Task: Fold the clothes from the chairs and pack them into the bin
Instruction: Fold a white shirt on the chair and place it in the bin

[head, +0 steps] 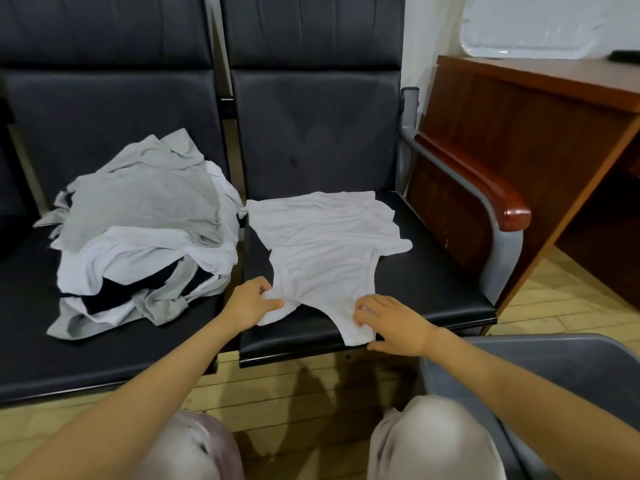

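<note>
Pinching the near-left corner of the white top [322, 244] in the left grip [252, 301]. Resting the right grip [391, 323] on its near-right corner, fingers bent, maybe pinching. Spread on the right chair seat [433, 271], beside the pile [145, 230].

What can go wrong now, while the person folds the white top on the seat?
1. The top reaches the front edge of the seat, where the left hand and right hand grip it; a pull toward the person may slide it onto the floor.
2. Its far corner lies close to the pile; a fold may catch another garment.
3. The far part is creased, so a fold now may come out uneven.
</note>
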The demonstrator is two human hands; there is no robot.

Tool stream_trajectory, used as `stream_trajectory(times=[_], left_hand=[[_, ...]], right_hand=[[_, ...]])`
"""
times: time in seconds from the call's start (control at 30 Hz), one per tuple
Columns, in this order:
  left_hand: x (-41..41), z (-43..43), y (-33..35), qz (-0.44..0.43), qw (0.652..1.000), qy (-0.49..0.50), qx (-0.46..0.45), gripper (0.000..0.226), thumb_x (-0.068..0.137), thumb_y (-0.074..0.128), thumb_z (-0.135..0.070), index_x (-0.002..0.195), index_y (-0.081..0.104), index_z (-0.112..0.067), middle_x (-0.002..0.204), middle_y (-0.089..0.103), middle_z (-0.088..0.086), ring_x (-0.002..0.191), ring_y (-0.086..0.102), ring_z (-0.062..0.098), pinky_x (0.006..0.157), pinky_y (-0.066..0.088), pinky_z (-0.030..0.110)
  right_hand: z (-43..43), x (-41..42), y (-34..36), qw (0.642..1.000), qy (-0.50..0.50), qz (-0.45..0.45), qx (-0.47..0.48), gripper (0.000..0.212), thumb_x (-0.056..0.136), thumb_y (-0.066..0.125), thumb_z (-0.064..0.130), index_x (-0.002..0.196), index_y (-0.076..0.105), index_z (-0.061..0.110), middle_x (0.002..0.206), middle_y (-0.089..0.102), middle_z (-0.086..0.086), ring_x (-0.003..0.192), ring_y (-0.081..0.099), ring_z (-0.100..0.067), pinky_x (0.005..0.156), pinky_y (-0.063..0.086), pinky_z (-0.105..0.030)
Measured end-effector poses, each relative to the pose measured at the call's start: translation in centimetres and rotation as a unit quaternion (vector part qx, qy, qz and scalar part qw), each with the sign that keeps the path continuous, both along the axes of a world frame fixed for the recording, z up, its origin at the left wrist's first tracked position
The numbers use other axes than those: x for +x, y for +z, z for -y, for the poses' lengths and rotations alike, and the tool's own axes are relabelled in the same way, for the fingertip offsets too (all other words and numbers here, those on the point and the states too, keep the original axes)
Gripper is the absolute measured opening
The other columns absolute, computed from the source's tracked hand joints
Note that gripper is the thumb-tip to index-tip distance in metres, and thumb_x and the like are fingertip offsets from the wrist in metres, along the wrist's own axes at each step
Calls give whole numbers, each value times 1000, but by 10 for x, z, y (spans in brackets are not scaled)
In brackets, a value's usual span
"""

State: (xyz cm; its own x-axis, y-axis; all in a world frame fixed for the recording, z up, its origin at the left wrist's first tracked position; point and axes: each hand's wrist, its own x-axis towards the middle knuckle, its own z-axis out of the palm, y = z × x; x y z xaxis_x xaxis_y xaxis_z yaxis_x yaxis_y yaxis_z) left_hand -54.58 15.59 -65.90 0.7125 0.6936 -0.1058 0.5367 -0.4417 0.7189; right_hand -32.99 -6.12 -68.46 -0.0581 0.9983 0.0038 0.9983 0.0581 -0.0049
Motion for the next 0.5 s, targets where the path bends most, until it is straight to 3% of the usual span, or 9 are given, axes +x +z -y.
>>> stream_trajectory(times=[0.17,0.3,0.4,0.5], left_hand=[[-12,12,27,74,997,3,-6,7,88,66,-14,92,61,-10,88,61,2,83,55,16,63,39,16],[-24,28,64,133,991,-7,0,16,92,62,-23,106,62,-14,93,62,-4,90,57,13,64,38,8],[-36,46,97,177,984,2,27,25,92,63,-33,110,62,-15,102,60,-1,96,55,16,76,39,21],[-52,68,136,249,968,-12,27,20,89,65,-36,95,66,-16,92,62,1,87,56,14,79,41,26]], right_hand=[[4,-9,25,998,-44,-38,39,22,92,55,25,107,65,14,111,63,-3,102,58,-21,89,49,-37],[11,-15,74,972,-142,-142,123,18,95,53,22,109,63,16,107,62,0,95,58,-18,82,49,-30],[21,-27,120,937,-160,-215,225,8,95,53,16,96,59,21,93,62,3,83,57,-15,77,46,-29],[35,-45,172,911,-176,-254,273,9,96,50,16,89,56,16,80,61,-10,72,56,-27,68,46,-42]])
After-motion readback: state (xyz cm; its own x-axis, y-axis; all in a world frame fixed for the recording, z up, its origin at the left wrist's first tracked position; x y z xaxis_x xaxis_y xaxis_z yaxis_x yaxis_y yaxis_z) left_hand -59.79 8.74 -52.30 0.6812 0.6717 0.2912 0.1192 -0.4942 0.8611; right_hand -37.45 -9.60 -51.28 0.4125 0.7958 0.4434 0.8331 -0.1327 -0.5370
